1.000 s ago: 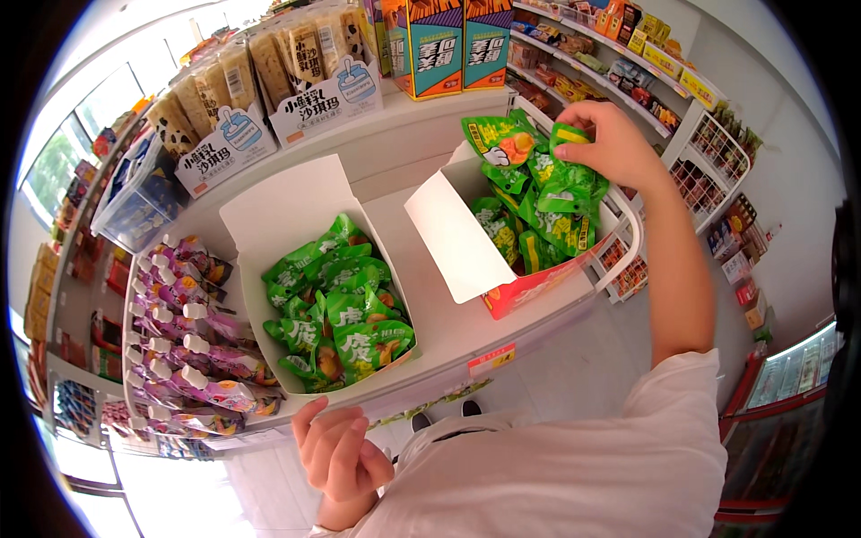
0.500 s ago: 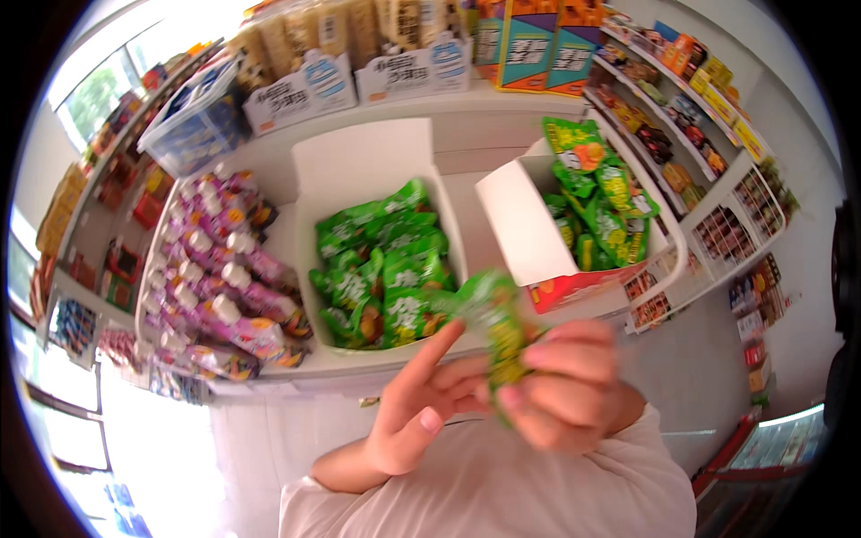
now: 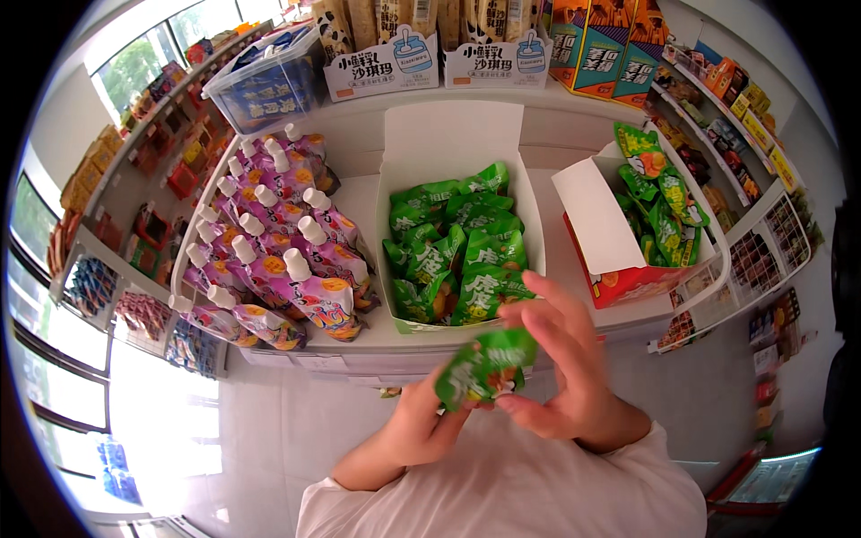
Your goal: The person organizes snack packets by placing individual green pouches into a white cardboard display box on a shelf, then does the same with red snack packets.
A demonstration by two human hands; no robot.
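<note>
Green packet [image 3: 484, 366] just in front of the white box [image 3: 453, 139], gripped by left hand [image 3: 417, 423].
Right hand [image 3: 572, 381] open, fingers spread at packet's right end; can't tell if touching. More packets [image 3: 439, 242] inside white box. Left of white box: purple pouches [image 3: 332, 300], white caps. Right of it: red box [image 3: 619, 287], green packets inside. Shelf [image 3: 558, 251] under white box.
</note>
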